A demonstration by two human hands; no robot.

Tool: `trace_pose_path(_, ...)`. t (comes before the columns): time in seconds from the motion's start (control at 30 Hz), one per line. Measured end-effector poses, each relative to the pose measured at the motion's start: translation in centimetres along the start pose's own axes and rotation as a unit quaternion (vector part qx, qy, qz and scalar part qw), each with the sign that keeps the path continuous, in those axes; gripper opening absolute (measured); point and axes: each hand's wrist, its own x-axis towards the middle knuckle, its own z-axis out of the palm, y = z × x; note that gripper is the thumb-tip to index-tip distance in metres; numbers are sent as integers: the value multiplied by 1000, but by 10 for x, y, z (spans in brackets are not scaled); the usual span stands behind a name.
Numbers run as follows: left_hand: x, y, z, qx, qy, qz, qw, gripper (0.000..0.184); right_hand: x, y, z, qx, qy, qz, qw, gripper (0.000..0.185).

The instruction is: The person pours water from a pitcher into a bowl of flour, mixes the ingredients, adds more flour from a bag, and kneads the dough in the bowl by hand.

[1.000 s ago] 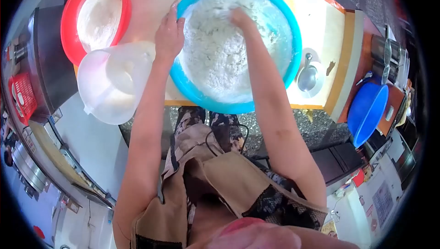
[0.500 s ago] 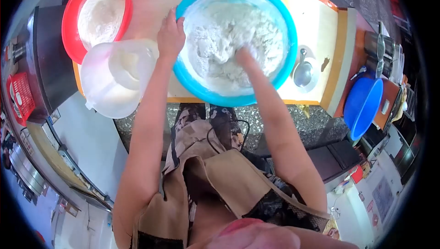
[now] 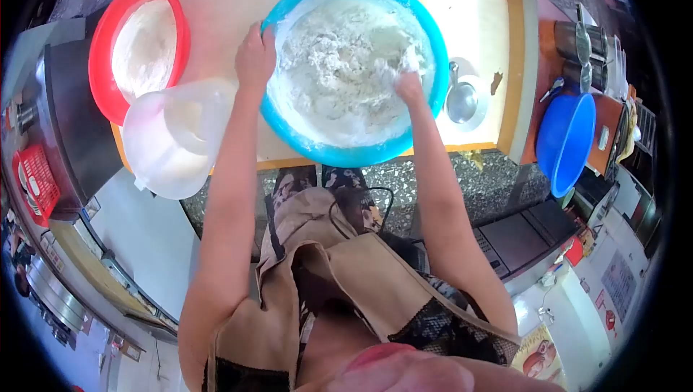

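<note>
Standing over the big turquoise basin point(image 3: 439, 38), the person has both arms stretched out to it, one at its side and one down inside. The basin sits on the pale surface point(image 3: 224, 9), close to the edge nearest the person, and holds a clumpy white floury mixture point(image 3: 336, 67). The left hand point(image 3: 255, 58) is up against the basin's left rim, its fingers bunched close together; I can't tell how firmly they grip. The right hand point(image 3: 408, 78) is in the mixture toward the basin's right side, its fingers whitened and blurred, so I can't make out whether they are spread or closed.

Left of the basin, well apart from it, a red basin point(image 3: 101, 53) holds pale powder. A translucent plastic container point(image 3: 155, 146) is also left of the turquoise basin, nearer the person, beside the left forearm. Just right of the turquoise basin, a metal scoop point(image 3: 462, 103) lies on a small pale dish point(image 3: 478, 119). Farther right of it, past the surface's end, a deep blue basin point(image 3: 567, 143) stands tilted.
</note>
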Motion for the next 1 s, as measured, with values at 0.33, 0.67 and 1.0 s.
trace_pose_path(0.33,6,6,-3,-11,-50,-43,998,39,113,-27,100,60,-294,-105,948,22)
trace_pose_path(0.67,7,0,-1,-12,-32,-39,999,42,-68,-12,78,-274,-285,-17,918,40)
trace_pose_path(1.0,-25,6,-7,-104,9,-81,991,34,39,81,115,-480,-269,-62,833,25)
